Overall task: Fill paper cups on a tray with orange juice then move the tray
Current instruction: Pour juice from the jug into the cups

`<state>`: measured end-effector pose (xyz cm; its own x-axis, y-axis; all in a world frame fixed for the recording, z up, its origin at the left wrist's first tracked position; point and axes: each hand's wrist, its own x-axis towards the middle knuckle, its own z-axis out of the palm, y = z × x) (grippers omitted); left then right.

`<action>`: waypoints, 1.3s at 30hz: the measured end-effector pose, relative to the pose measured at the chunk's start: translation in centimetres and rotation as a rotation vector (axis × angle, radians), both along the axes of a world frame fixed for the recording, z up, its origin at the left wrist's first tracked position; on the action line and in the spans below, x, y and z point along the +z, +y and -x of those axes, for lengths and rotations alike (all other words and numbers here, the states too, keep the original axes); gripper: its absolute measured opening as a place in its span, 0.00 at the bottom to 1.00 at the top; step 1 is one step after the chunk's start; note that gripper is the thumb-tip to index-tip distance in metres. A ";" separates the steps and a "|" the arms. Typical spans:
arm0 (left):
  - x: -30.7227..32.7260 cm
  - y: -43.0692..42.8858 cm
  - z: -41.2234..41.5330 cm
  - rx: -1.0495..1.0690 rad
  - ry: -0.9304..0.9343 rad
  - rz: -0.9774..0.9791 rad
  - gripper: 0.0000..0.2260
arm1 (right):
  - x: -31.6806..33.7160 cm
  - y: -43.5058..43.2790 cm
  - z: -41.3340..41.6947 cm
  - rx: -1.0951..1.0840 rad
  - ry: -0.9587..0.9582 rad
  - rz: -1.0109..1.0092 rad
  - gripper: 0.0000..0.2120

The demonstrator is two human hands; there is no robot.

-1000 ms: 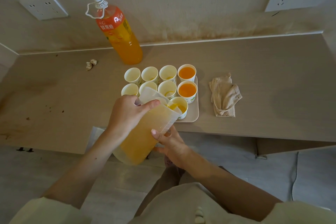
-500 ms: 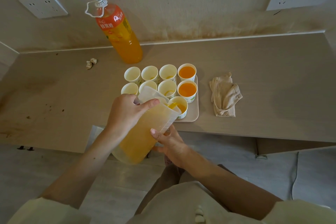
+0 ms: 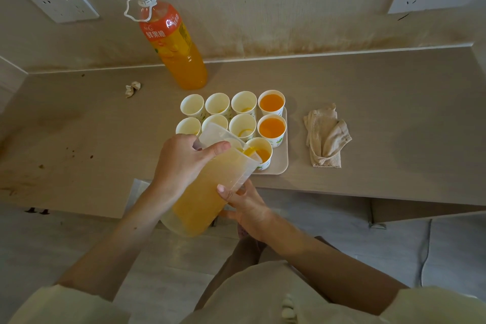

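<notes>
Above tray (image 3: 282,163) | left hand (image 3: 184,160), right hand (image 3: 247,205): grips clamped on translucent plastic jug (image 3: 210,192)

Nine paper cups (image 3: 271,102) visible, one tray (image 3: 285,160), one jug (image 3: 210,192), one bottle (image 3: 181,60), one cloth (image 3: 326,137)

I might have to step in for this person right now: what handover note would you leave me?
Left hand grips the pitcher near its rim; right hand holds its lower side.
Pitcher is tilted, pouring into the front-right cup on the tray.
Done: two cups behind it are full.
Left: finish this cup, fill the other cups, which look nearly empty, then move the tray.
</notes>
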<state>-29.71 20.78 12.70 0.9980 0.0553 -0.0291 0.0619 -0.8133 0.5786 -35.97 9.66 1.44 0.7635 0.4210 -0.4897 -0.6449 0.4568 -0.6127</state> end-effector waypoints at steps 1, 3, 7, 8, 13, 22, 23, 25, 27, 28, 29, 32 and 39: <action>0.0 0.0 0.0 -0.001 0.001 0.000 0.27 | 0.0 0.0 0.0 0.001 0.002 0.001 0.59; 0.0 0.1 0.0 -0.007 0.002 0.003 0.27 | 0.0 0.1 0.0 0.002 0.001 0.003 0.59; 0.1 0.1 0.1 -0.004 0.011 -0.001 0.27 | 0.0 0.2 0.1 0.010 -0.005 0.010 0.59; 0.1 0.2 0.1 -0.003 0.012 -0.003 0.27 | 0.1 0.2 0.2 0.011 -0.004 0.010 0.59; 0.2 0.2 0.0 -0.002 0.023 -0.010 0.27 | 0.0 0.4 0.1 0.013 0.013 0.008 0.60; 0.3 0.3 0.0 0.006 0.017 -0.009 0.27 | -0.1 0.4 0.1 -0.018 0.034 -0.020 0.48; 0.3 0.3 0.0 0.008 0.017 -0.012 0.27 | -0.1 0.4 0.1 -0.019 0.032 -0.023 0.47; 0.3 0.3 -0.1 0.007 0.016 -0.016 0.27 | -0.1 0.5 0.1 -0.019 0.028 -0.025 0.48; 0.2 0.4 -0.1 0.004 0.013 -0.015 0.27 | -0.1 0.6 0.1 -0.016 0.025 -0.024 0.50; 0.2 0.4 -0.1 0.004 0.013 -0.012 0.27 | -0.1 0.6 0.1 -0.014 0.026 -0.025 0.52; 0.2 0.4 -0.1 0.005 0.013 -0.010 0.27 | -0.1 0.7 0.1 -0.012 0.027 -0.027 0.55; 0.1 0.5 -0.1 0.006 0.016 -0.014 0.27 | 0.0 0.7 0.1 -0.016 0.024 -0.040 0.55; 0.1 0.4 -0.2 0.013 0.018 -0.009 0.27 | 0.0 0.7 0.1 -0.004 0.015 -0.045 0.57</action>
<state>-29.55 21.21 12.82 0.9966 0.0686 -0.0466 0.0829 -0.8172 0.5704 -36.05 10.38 1.43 0.7580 0.4394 -0.4821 -0.6520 0.4864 -0.5817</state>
